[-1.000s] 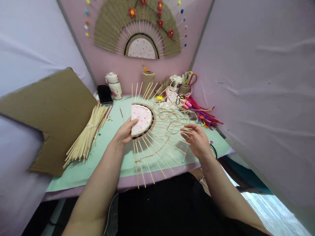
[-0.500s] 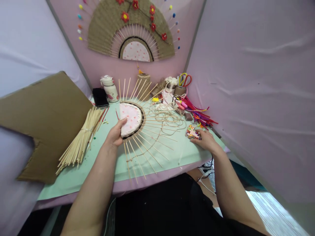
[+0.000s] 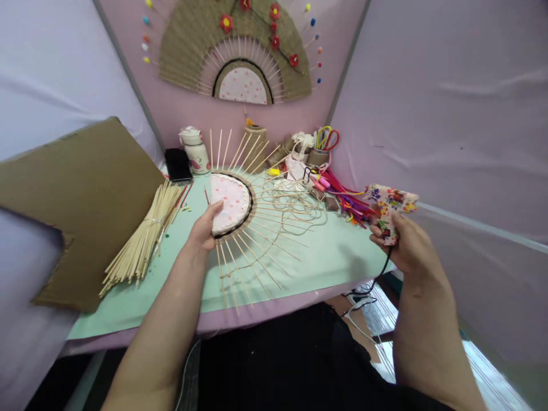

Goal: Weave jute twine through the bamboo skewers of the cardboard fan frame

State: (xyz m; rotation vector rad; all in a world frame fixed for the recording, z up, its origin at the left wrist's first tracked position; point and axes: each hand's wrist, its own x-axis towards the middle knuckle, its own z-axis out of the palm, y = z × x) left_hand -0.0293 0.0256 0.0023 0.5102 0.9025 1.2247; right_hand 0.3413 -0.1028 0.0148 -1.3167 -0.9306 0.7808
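Note:
My left hand [image 3: 204, 228] grips the flat edge of a half-round fan base [image 3: 231, 202] with pink spotted cloth, a white braid and a black rim. Thin wooden sticks spread out from its curved side, and a strand of twine runs across the lower ones. On the right, my right hand [image 3: 405, 242] is closed round a glue gun [image 3: 387, 208] covered in flowery patterns, raised above the table's right edge. A black cord hangs down from the glue gun.
A bundle of sticks [image 3: 143, 242] and brown cardboard [image 3: 89, 200] are at left. Behind stand a white bottle [image 3: 194, 151], a black phone [image 3: 177, 165] and a twine roll [image 3: 254, 145]. Loose twine [image 3: 295, 205], colourful pipe cleaners [image 3: 349, 200] and a scissors cup [image 3: 319, 155] are at right.
My right hand has lifted the flowery glue gun off the table and moved it up and to the right. My left hand still holds the fan base. The view has shifted slightly.

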